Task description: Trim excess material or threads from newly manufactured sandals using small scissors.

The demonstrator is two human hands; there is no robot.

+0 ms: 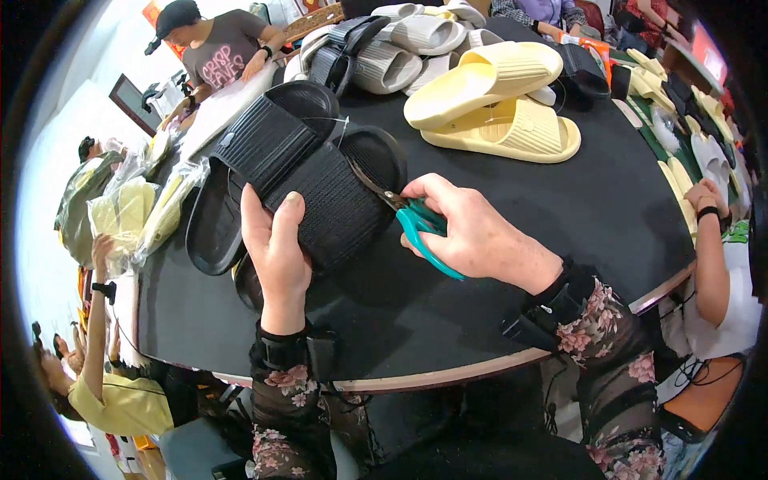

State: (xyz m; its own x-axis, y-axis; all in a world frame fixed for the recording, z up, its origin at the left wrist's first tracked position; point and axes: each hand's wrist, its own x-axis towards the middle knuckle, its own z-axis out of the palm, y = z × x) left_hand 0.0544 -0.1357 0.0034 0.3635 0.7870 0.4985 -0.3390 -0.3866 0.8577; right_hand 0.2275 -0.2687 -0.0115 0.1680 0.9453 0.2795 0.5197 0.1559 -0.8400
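A pair of black slide slippers [328,210] with ribbed straps is held up over the table by my left hand [276,248]. The left thumb presses on the strap of the nearer slipper, and the other fingers are partly hidden. My right hand [472,232] grips teal-handled scissors [426,240], with fingers through the loops. Their blades reach over the nearer slipper's strap toward its foot opening. A thin white tag thread [346,122] stands up between the two slippers, beyond the blades. Whether the blades touch anything, I cannot tell.
A yellow slipper pair [500,128] lies stacked on the black table [552,216]. Behind it sits a heap of grey slippers [392,64] and black ones. Plastic-bagged slippers [132,204] lie at the left edge. Co-workers stand or sit around, one arm [708,240] near the right edge.
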